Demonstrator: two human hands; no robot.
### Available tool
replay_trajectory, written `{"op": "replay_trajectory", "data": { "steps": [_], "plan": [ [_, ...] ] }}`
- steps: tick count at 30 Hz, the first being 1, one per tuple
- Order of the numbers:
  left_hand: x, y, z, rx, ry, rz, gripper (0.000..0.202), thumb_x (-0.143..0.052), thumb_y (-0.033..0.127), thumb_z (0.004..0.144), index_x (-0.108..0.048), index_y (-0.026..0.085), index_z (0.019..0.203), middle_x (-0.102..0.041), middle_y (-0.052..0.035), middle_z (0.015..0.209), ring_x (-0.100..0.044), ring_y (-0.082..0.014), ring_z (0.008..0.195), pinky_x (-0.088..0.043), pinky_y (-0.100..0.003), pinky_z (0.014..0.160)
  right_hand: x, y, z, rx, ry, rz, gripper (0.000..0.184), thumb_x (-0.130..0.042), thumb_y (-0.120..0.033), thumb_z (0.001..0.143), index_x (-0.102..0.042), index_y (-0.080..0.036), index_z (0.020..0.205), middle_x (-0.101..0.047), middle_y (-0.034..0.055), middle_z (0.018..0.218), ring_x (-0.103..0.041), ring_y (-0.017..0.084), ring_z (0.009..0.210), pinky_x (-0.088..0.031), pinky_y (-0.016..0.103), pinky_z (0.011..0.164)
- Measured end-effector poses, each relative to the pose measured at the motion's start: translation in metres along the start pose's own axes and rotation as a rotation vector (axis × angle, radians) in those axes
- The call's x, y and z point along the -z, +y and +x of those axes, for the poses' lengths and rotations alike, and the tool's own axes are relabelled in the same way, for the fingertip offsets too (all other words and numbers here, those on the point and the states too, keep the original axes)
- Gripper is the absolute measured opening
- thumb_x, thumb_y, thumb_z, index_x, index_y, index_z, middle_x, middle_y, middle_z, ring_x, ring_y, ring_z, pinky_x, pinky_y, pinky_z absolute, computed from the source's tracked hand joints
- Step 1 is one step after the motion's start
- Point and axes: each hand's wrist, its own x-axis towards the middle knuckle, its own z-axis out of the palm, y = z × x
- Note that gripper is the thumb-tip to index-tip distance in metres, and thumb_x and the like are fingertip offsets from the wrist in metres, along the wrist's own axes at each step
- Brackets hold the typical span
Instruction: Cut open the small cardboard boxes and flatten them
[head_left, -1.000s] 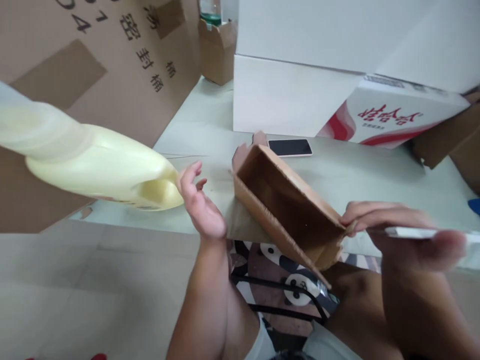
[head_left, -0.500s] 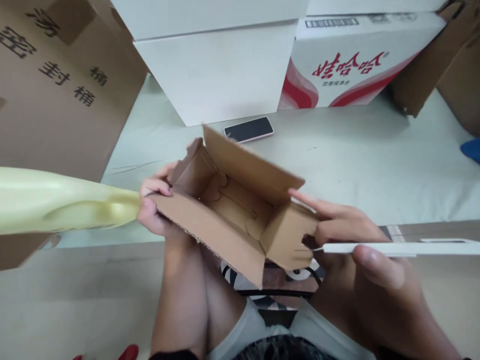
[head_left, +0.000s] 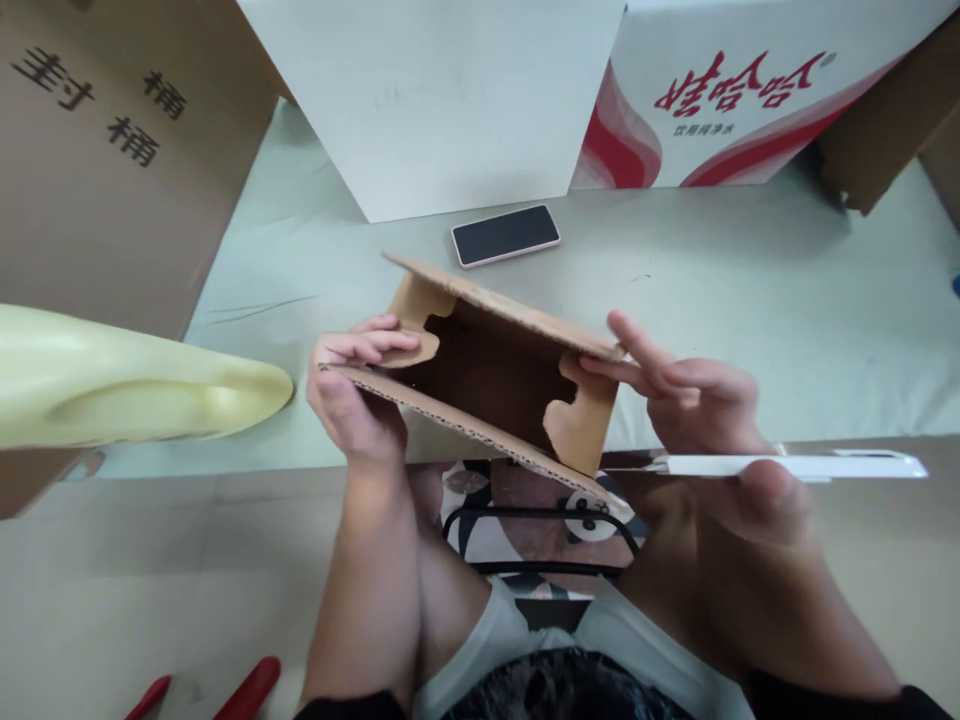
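Observation:
A small brown cardboard box [head_left: 487,375] is held up between my hands, its opening facing me. The two long flaps stand up, and the notched short flaps are folded partly inward. My left hand [head_left: 351,395] grips the left end, thumb outside the near flap and fingers on the left short flap. My right hand [head_left: 709,425] touches the right end with its fingertips, near the far flap's corner. Its thumb also keeps a slim white utility knife [head_left: 832,466] against the hand. The knife's thin blade, seen nearly edge-on, points left beside the box's right corner.
A phone [head_left: 506,236] lies on the pale green table cover [head_left: 720,300]. Behind it stand a white box [head_left: 450,110] and a white-and-red box [head_left: 720,110]. A large brown carton [head_left: 112,200] and a pale yellow object [head_left: 142,380] are at the left.
The box has tipped so its inside is darker, and its short flaps have bent inward. My right hand has raised its index finger. The view has shifted slightly.

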Motion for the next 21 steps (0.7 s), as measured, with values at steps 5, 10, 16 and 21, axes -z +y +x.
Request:
{"op": "replay_trajectory", "data": {
  "steps": [5,10,16,21],
  "plan": [
    [-0.005,-0.004,-0.005,0.013,0.098,-0.104,0.064,-0.063,0.081,0.091,-0.054,0.027,0.124,-0.079,-0.0003,0.085,-0.077,-0.0231,0.087,-0.060,-0.041,0.095,-0.004,-0.003,0.008,0.030,0.096,0.078,0.043,-0.047,-0.072,0.100,-0.063,-0.042,0.125,-0.082,-0.0006,0.121,-0.064,0.022,0.069,-0.055,0.045,0.076],
    [-0.002,-0.014,-0.007,-0.139,-0.015,0.072,0.058,-0.075,0.062,0.094,-0.058,0.025,0.136,-0.074,-0.0062,0.125,-0.076,-0.0214,0.105,-0.059,-0.039,0.102,-0.003,-0.006,0.015,-0.149,0.155,0.073,0.061,-0.042,-0.084,0.094,-0.060,-0.031,0.117,-0.084,0.0049,0.089,-0.036,0.013,0.039,-0.029,0.034,0.045],
    [0.009,-0.007,-0.007,-0.087,-0.203,0.416,0.030,-0.065,0.051,0.099,-0.080,0.027,0.108,-0.072,-0.0059,0.135,-0.064,-0.0313,0.135,-0.046,-0.051,0.124,-0.005,-0.007,0.012,-0.186,0.099,0.124,0.062,-0.041,-0.088,0.093,-0.059,-0.032,0.113,-0.083,0.0041,0.093,-0.043,0.014,0.040,-0.036,0.034,0.044],
    [0.014,-0.003,-0.007,-0.109,-0.232,0.451,0.029,-0.064,0.045,0.098,-0.082,0.026,0.110,-0.075,-0.0047,0.128,-0.066,-0.0327,0.129,-0.048,-0.054,0.121,0.011,-0.005,0.007,-0.070,0.209,0.078,0.058,-0.042,-0.084,0.095,-0.065,-0.032,0.108,-0.077,0.0025,0.091,-0.051,0.016,0.050,-0.043,0.036,0.051]
  ]
}}
